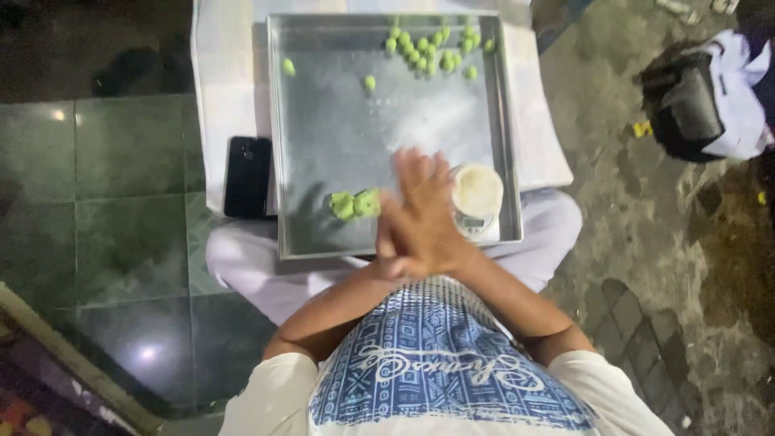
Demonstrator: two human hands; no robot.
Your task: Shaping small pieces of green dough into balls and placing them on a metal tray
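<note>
Looking down from my head, my left hand (395, 242) and right hand (428, 218) are pressed palm to palm over the near edge of the metal tray (323, 145), fingers (416, 173) straight, blurred and pointing far; whether a bit of dough sits between them I cannot tell. I judge this the rolling step, calling next for a gentle parting of the palms over the tray. The green dough lump (353, 203) lies just left of my hands, long axis left to right, the green balls (432, 48) cluster far, and a small scale (478, 202) sits right.
</note>
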